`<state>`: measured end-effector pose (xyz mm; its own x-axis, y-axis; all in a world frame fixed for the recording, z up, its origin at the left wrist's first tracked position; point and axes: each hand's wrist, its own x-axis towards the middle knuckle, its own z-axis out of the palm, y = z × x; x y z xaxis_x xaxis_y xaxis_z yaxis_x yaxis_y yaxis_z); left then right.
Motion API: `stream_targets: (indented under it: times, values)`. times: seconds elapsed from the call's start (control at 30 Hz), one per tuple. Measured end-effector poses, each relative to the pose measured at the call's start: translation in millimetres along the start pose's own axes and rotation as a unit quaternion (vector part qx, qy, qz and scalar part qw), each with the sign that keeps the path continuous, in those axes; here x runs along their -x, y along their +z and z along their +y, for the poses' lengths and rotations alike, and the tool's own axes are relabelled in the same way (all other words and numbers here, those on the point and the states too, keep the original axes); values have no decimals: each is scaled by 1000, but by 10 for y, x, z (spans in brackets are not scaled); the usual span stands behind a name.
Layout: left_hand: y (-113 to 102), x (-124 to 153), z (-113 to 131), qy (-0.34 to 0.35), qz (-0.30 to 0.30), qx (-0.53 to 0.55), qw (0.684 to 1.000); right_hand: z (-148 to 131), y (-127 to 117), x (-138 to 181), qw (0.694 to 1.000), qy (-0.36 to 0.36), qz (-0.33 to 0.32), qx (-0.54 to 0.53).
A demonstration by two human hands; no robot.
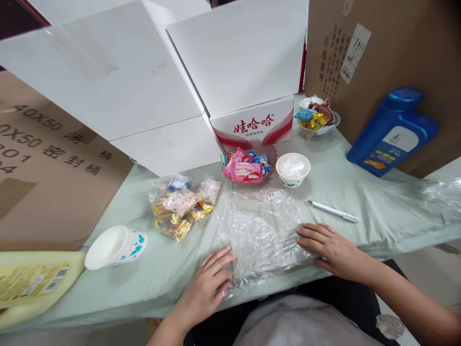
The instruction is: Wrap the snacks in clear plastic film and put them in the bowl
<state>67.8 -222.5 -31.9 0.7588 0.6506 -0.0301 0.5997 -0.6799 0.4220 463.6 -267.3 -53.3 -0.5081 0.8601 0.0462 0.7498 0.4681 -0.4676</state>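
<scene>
A crumpled clear plastic bag [266, 240] lies flattened on the green cloth in front of me. My left hand [213, 278] rests at its left edge, fingers stretched out and slightly bent. On the bag's right edge lies my right hand [329, 247], palm down with fingers extended. Just behind the bag stands a pink bowl [248, 181] of wrapped snacks, and beside it a white paper bowl [293, 170] with clear plastic inside. A white pen [334, 210] lies beyond my right hand. Wrapped snacks in clear packaging [183, 206] sit to the left.
A paper bowl [117, 247] lies tipped at left, near a pale yellow bottle [39, 283]. A blue bottle [392, 132] leans at right by a brown carton [382, 62]. White boxes [237, 57] line the back. Another snack bowl [317, 132] stands at back right.
</scene>
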Motion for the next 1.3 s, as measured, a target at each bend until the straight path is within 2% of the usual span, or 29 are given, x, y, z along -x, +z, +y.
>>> stream_targets:
  times: [0.1,0.2,0.27,0.37,0.5,0.6,0.77,1.07,1.23,1.3]
  values:
    - [-43,16,-3,-28,19,103,994,-105,-64,22,1000,5,3,-28]
    - [-115,14,0,-102,13,204,974,-196,-219,5,994,1,-19,-107]
    - [-145,-25,-10,-152,23,237,959,-200,-267,-32,988,32,-1,-152]
    - [-130,-175,-52,-223,90,279,930,-126,-197,-144,969,125,71,-203]
    - [-39,-493,-141,-313,213,320,869,-5,-13,-376,928,246,149,-237]
    - [25,-697,-213,-353,259,282,853,41,46,-547,925,279,185,-178]
    - [100,-849,-303,-383,269,154,870,104,73,-754,935,270,225,-38]
    - [89,-915,-319,-402,209,-17,891,105,67,-903,928,338,103,115]
    - [27,-910,-350,-405,179,-40,896,69,55,-873,923,340,88,157]
    - [-13,-884,-339,-398,204,-54,893,63,68,-856,923,334,92,166]
